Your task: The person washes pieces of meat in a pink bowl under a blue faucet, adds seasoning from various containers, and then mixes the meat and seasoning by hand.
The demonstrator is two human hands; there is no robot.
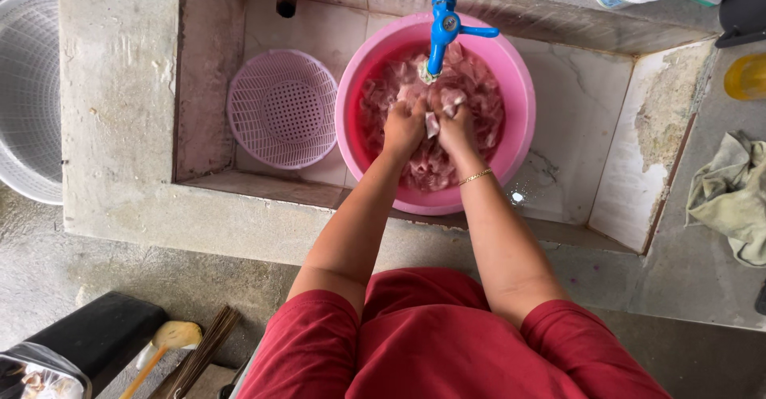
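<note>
Meat pieces (435, 120) fill the pink basin (519, 96) under the blue tap (444, 16); left hand (403, 128) and right hand (456, 128), side by side, clench one piece between them.

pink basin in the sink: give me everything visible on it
The pink basin is a round, smooth tub that looks like plastic, sitting upright in the concrete sink, right of a pink perforated basket. It is filled with pale pink raw meat pieces in reddish water. A blue tap hangs over its far side. The left hand and right hand are inside, gripping meat.
</note>
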